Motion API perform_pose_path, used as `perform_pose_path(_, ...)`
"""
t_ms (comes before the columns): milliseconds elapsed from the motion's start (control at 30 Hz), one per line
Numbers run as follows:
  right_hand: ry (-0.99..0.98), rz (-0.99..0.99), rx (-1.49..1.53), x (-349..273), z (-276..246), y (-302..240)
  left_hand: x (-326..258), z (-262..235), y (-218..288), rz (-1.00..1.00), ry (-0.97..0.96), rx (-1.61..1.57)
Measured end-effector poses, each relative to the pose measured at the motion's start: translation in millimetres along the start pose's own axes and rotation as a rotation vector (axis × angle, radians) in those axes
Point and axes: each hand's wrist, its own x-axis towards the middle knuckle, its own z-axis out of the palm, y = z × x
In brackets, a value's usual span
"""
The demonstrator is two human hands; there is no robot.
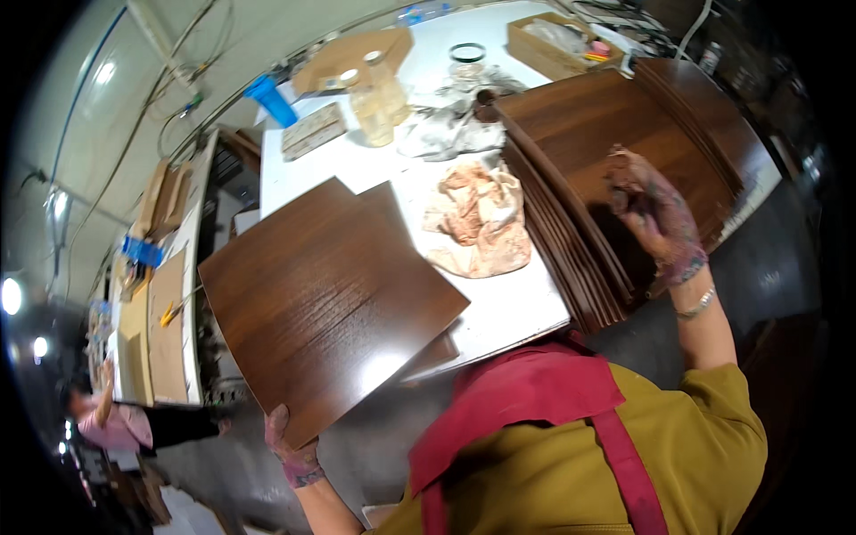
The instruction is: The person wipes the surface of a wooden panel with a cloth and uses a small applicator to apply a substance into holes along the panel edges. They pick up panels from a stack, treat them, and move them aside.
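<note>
Left hand (292, 446), stained dark, grips the near corner of a glossy brown wood-grain panel (325, 299), fingers clamped on its lower edge so that the board is carried flat and its wet-looking face stays untouched. Most of the panel lies over the near-left part of the white worktable (499, 308), overhanging its edge toward the person; a second brown board shows just beneath it. Right hand (655, 218), equally stained, is closed around a small dark wad, apparently a rag, and presses on the top sheet of the stack of brown panels (615, 169) at the right end of the table. The two hands are well apart. The stack leans in a fanned tilt, each sheet's edge exposed, which keeps the faces separate and lets single sheets be reached. A crumpled, stain-blotched cloth (477, 223) lies on the table between the held panel and the stack, within reach of either hand. Toward the far side of the table stand a clear plastic bottle (379, 94), grey rags (446, 134) and a cardboard box (557, 45). Beyond the table's left end, another person in a pink top (111, 423) works at a separate bench.
</note>
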Motion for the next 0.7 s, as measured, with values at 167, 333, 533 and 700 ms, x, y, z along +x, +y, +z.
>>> perform_pose_path(167, 0.081, 0.127, 0.001, 1, 23, 24, 40, -67, -35, -0.201, -0.048, 0.009)
perform_pose_path(333, -0.082, -0.238, -0.884, 0, 21, 28, 81, -76, -4, -0.116, -0.264, 0.417)
perform_pose_path(533, 0.056, 0.042, -0.116, -12, -7, 23, 108, -30, 21, 0.371, -0.203, 1.740)
perform_pose_path(700, 0.016, 0.070, -0.067, -9, -22, 17, 106, 154, -55, 0.712, -0.829, 1.695)
